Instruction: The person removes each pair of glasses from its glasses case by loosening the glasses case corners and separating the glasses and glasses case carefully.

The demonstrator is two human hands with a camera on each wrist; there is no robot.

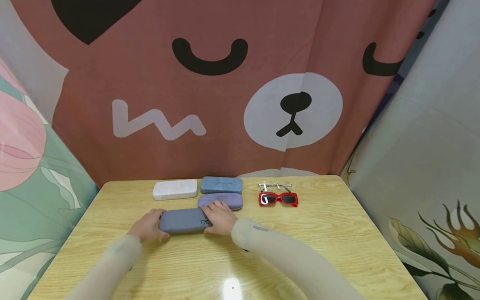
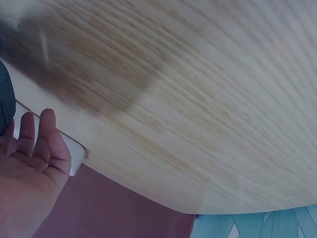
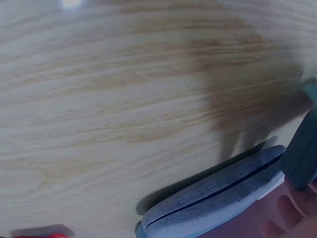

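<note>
A grey-blue glasses case [image 1: 181, 221] with a small glasses print at its right end is held between both hands, close over the table. My left hand [image 1: 148, 226] grips its left end, thumb at the front edge; in the left wrist view that hand's fingers [image 2: 47, 129] show beside the dark end of the case [image 2: 6, 96]. My right hand [image 1: 220, 218] grips the right end, fingers over the top and thumb in front. Just behind lies a purple glasses case [image 1: 225, 200], partly covered by the right hand in the head view.
Farther back on the wooden table [image 1: 311, 233] are a white glasses case [image 1: 175, 189] and a blue one [image 1: 221, 184]. To the right lie clear glasses [image 1: 275, 185] and red-framed sunglasses [image 1: 278, 199]. A bear-print curtain [image 1: 225, 96] hangs behind the table.
</note>
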